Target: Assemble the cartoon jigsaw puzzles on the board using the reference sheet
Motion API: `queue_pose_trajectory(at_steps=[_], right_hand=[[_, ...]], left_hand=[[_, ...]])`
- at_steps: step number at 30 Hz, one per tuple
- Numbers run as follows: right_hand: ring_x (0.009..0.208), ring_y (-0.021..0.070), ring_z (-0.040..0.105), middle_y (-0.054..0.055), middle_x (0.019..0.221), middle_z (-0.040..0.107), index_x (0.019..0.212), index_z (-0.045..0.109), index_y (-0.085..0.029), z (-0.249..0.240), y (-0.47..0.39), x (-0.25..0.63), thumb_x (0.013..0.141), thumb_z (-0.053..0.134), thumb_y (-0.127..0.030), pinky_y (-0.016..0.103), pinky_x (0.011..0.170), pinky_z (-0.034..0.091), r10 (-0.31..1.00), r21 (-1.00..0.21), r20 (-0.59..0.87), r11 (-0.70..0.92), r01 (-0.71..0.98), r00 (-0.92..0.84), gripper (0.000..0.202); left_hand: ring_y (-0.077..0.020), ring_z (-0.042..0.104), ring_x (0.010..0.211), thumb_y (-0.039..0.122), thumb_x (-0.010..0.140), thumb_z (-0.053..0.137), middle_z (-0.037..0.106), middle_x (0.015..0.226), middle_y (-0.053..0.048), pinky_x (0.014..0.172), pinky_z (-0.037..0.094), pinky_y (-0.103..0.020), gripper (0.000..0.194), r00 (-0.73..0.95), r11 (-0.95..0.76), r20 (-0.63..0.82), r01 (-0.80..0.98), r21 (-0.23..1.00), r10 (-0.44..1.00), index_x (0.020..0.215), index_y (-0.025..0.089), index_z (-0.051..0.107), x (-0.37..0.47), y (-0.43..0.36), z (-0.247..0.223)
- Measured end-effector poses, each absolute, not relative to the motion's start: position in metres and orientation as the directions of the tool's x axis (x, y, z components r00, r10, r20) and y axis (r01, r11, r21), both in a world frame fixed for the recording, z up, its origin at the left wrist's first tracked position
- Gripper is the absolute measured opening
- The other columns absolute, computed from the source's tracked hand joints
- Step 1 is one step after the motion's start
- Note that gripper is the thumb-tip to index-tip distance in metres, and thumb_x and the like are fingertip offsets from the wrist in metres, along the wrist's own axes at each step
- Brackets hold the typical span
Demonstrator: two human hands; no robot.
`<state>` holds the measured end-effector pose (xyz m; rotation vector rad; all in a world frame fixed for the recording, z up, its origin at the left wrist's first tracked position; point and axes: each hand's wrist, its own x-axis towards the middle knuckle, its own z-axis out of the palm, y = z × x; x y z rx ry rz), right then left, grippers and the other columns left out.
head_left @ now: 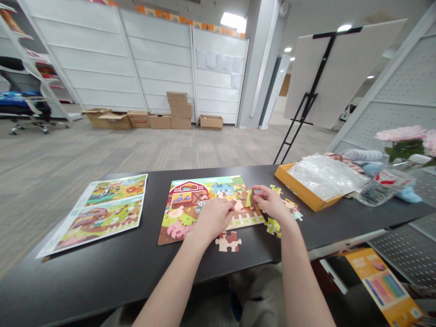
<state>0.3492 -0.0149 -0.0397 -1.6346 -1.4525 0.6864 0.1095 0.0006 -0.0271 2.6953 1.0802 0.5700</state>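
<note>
A farm jigsaw puzzle [187,211] with a red barn lies largely assembled on the dark table. My left hand [216,215] rests over its middle, fingers bent down on the pieces and partly hiding them. At the puzzle's right edge, my right hand [270,202] pinches a green and brown puzzle piece [250,199], tilted up from the picture. A brown and cream puzzle piece [228,242] sits alone just below the puzzle. Several loose pieces, among them a green puzzle piece [273,226], lie around my right wrist.
On the left lies a printed picture sheet [112,213] showing the farm scene. A yellow box [306,193] with clear plastic wrap [325,175] stands at the right, near folded cloths [361,156] and pink flowers [402,134]. Below the tabletop is an orange package [381,286].
</note>
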Motion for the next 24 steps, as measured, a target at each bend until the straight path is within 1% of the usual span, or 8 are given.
queue_pose_trajectory(at_steps=[3, 6, 9, 11, 14, 16, 19, 24], right_hand=[[0.072, 0.0198, 0.066, 0.004, 0.08, 0.072, 0.11, 0.065, -0.019, -0.033, -0.017, 0.343, 0.076, 0.06, -0.031, 0.031, 0.066, 0.048, 0.968, -0.874, 0.151, 0.036, 0.485, 0.2, 0.037], [0.073, 0.0192, 0.066, 0.003, 0.079, 0.072, 0.112, 0.061, -0.019, -0.022, -0.021, 0.333, 0.077, 0.064, -0.034, 0.031, 0.07, 0.048, 0.963, -0.909, 0.187, 0.095, 0.406, 0.193, 0.038], [0.072, 0.0176, 0.065, 0.002, 0.08, 0.072, 0.112, 0.059, -0.019, -0.011, -0.025, 0.325, 0.078, 0.068, -0.038, 0.03, 0.069, 0.047, 0.963, -0.942, 0.208, 0.149, 0.3, 0.173, 0.04], [0.069, 0.0154, 0.062, 0.001, 0.077, 0.071, 0.11, 0.059, -0.019, -0.006, -0.026, 0.321, 0.078, 0.072, -0.039, 0.028, 0.066, 0.045, 0.956, -0.955, 0.224, 0.176, 0.24, 0.192, 0.04], [0.06, 0.0122, 0.056, -0.001, 0.072, 0.069, 0.105, 0.059, -0.02, -0.003, -0.026, 0.317, 0.075, 0.076, -0.042, 0.025, 0.059, 0.04, 0.939, -0.966, 0.232, 0.192, 0.172, 0.253, 0.042], [0.057, 0.0112, 0.054, -0.002, 0.069, 0.068, 0.1, 0.058, -0.02, -0.003, -0.025, 0.313, 0.073, 0.079, -0.044, 0.024, 0.055, 0.038, 0.941, -0.974, 0.214, 0.184, 0.132, 0.261, 0.042], [0.056, 0.0109, 0.055, -0.003, 0.067, 0.066, 0.092, 0.058, -0.021, -0.004, -0.025, 0.301, 0.071, 0.08, -0.047, 0.023, 0.053, 0.038, 0.97, -0.984, 0.162, 0.146, 0.098, 0.18, 0.041], [0.058, 0.0142, 0.063, -0.002, 0.066, 0.068, 0.087, 0.055, -0.022, -0.003, -0.026, 0.27, 0.072, 0.08, -0.053, 0.023, 0.05, 0.041, 0.998, -0.992, 0.064, 0.064, 0.106, 0.0, 0.042]], left_hand=[[-0.0238, 0.069, 0.098, 0.021, 0.094, 0.055, 0.076, 0.101, -0.007, 0.087, 0.052, -0.034, 0.018, 0.642, -0.693, 0.274, 0.607, 0.39, 0.716, 0.096, 0.021, 0.073, 0.106, 0.003, -0.023], [-0.0231, 0.069, 0.103, 0.024, 0.095, 0.055, 0.077, 0.108, -0.006, 0.093, 0.052, -0.035, 0.02, 0.553, -0.626, 0.315, 0.571, 0.531, 0.771, 0.104, 0.021, 0.072, 0.087, 0.01, -0.007], [-0.0211, 0.071, 0.096, 0.029, 0.093, 0.056, 0.077, 0.105, -0.005, 0.088, 0.054, -0.033, 0.021, 0.365, -0.522, 0.375, 0.536, 0.664, 0.852, 0.104, 0.02, 0.072, 0.053, 0.016, 0.018], [-0.02, 0.071, 0.091, 0.034, 0.091, 0.059, 0.078, 0.101, -0.004, 0.088, 0.054, -0.032, 0.022, 0.247, -0.478, 0.412, 0.526, 0.703, 0.877, 0.102, 0.02, 0.072, 0.031, 0.018, 0.031], [-0.0199, 0.071, 0.088, 0.038, 0.088, 0.062, 0.078, 0.097, -0.004, 0.086, 0.055, -0.031, 0.025, 0.175, -0.428, 0.396, 0.503, 0.751, 0.901, 0.099, 0.019, 0.073, 0.012, 0.019, 0.035], [-0.0205, 0.071, 0.087, 0.041, 0.087, 0.063, 0.078, 0.095, -0.005, 0.083, 0.056, -0.032, 0.027, 0.195, -0.408, 0.358, 0.463, 0.787, 0.913, 0.097, 0.018, 0.073, 0.01, 0.021, 0.029], [-0.0215, 0.072, 0.087, 0.044, 0.085, 0.065, 0.078, 0.098, -0.007, 0.081, 0.057, -0.034, 0.03, 0.289, -0.389, 0.29, 0.392, 0.834, 0.912, 0.096, 0.018, 0.073, 0.016, 0.023, 0.016], [-0.023, 0.072, 0.096, 0.044, 0.083, 0.067, 0.077, 0.103, -0.008, 0.09, 0.058, -0.037, 0.03, 0.521, -0.381, 0.191, 0.286, 0.879, 0.832, 0.098, 0.019, 0.073, 0.025, 0.021, 0.009]])
